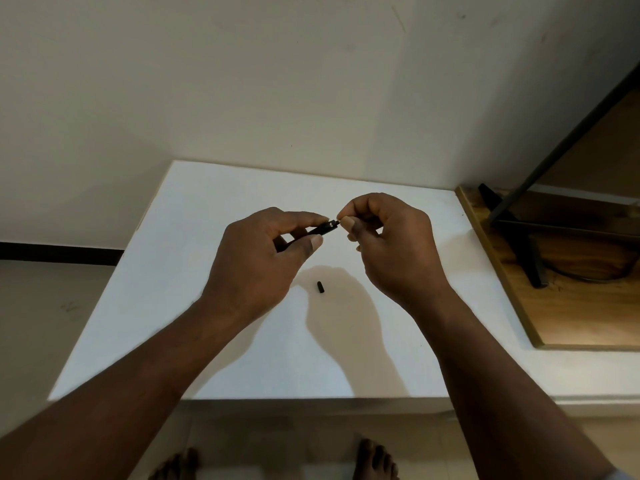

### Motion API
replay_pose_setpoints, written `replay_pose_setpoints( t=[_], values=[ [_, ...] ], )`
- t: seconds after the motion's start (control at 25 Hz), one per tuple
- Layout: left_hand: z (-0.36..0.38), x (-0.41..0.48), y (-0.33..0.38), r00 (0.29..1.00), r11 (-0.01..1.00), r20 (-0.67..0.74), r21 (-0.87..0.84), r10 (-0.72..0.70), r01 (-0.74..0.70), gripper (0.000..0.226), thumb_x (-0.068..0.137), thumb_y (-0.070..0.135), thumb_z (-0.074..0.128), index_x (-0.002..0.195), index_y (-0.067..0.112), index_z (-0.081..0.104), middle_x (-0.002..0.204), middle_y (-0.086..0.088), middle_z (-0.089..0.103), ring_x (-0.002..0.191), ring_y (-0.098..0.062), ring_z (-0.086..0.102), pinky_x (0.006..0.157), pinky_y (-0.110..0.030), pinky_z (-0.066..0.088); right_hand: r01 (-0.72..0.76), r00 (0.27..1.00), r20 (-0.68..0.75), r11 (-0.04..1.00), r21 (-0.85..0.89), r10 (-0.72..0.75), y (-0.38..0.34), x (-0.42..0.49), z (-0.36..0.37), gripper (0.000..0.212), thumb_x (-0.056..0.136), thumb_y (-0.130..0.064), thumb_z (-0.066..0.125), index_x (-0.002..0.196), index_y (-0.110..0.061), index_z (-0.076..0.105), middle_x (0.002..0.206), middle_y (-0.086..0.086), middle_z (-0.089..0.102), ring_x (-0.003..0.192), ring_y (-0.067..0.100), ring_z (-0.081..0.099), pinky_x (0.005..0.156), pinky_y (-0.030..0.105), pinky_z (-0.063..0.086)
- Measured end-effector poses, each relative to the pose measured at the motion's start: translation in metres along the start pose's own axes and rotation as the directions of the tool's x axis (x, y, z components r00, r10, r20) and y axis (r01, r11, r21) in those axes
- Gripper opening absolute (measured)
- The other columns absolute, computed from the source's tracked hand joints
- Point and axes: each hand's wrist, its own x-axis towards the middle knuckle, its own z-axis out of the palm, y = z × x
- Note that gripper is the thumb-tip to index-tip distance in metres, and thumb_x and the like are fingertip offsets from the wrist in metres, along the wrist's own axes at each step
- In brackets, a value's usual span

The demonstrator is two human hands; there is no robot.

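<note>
One small black cap lies on white tabletop under both hands; left hand grips slim black pen, right hand pinches its end.

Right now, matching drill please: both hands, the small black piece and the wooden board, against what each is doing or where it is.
Things:
1. left hand
2. right hand
3. small black piece
4. wooden board

States:
A. lies loose on the white table
B. pinches the far end of the slim black stick
C. grips the stick's shaft
D. lies right of the table

Pairs: 1-C, 2-B, 3-A, 4-D
</note>
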Motion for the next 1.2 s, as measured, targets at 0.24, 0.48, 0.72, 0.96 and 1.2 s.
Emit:
replay_pose_setpoints(
  t=[0.24, 0.48, 0.72, 0.96, 1.2],
  values=[
    [0.0001, -0.0019, -0.0006, 0.996, 0.993, 0.001, 0.084, 0.088, -0.088, 0.028, 0.090, 0.029, 0.077, 0.115, 0.041, 0.077, 0.096, 0.014, 0.073, 0.076, -0.007, 0.066, 0.071, -0.023, 0.052, 0.059, 0.998, 0.009, 0.990, -0.132, -0.058, 0.0050, 0.0000, -0.0003, 0.019, 0.099, -0.012, 0.069, 0.089, -0.028, 0.071, 0.081, -0.016, 0.065, 0.080, 0.007, 0.062, 0.071, 0.028, 0.048],
    [-0.0008, -0.0003, -0.0004, 0.981, 0.953, -0.002, 0.237, 0.193, -0.187, 0.026, 0.093, 0.025, 0.075, 0.119, 0.029, 0.078, 0.098, 0.008, 0.075, 0.080, -0.013, 0.066, 0.075, -0.033, 0.057, 0.037, 0.999, 0.024, 0.996, -0.087, -0.035, 0.0036, -0.0001, 0.0006, 0.016, 0.100, -0.013, 0.070, 0.091, -0.025, 0.074, 0.078, -0.015, 0.066, 0.081, 0.013, 0.064, 0.072, 0.032, 0.052],
    [0.0018, -0.0025, -0.0003, 0.999, 0.989, -0.015, 0.140, 0.045, -0.043, 0.024, 0.094, 0.034, 0.074, 0.117, 0.037, 0.078, 0.100, 0.012, 0.078, 0.078, -0.010, 0.069, 0.079, -0.038, 0.059, -0.124, 0.990, 0.080, 0.989, 0.083, 0.117, 0.0025, 0.0008, -0.0004, 0.017, 0.099, -0.015, 0.071, 0.087, -0.025, 0.076, 0.077, -0.006, 0.074, 0.076, 0.012, 0.070, 0.074, 0.037, 0.062],
    [0.0040, -0.0033, 0.0015, 1.000, 0.997, -0.023, 0.078, -0.019, 0.021, 0.021, 0.092, 0.028, 0.077, 0.110, 0.035, 0.081, 0.094, 0.013, 0.076, 0.075, -0.011, 0.070, 0.077, -0.038, 0.058, -0.232, 0.967, 0.156, 0.946, 0.227, 0.200, 0.0044, 0.0020, -0.0013, 0.018, 0.096, -0.014, 0.075, 0.082, -0.024, 0.078, 0.071, -0.009, 0.076, 0.069, 0.003, 0.070, 0.062, 0.016, 0.053],
    [0.0020, -0.0029, 0.0020, 0.999, 0.997, -0.036, 0.079, -0.001, 0.004, 0.021, 0.091, 0.024, 0.077, 0.110, 0.032, 0.081, 0.095, 0.013, 0.077, 0.076, -0.011, 0.069, 0.078, -0.037, 0.058, -0.291, 0.952, 0.191, 0.900, 0.325, 0.239, 0.0023, -0.0004, 0.0003, 0.015, 0.097, -0.013, 0.076, 0.085, -0.022, 0.081, 0.075, -0.007, 0.078, 0.071, 0.005, 0.072, 0.065, 0.019, 0.055]
  ],
)
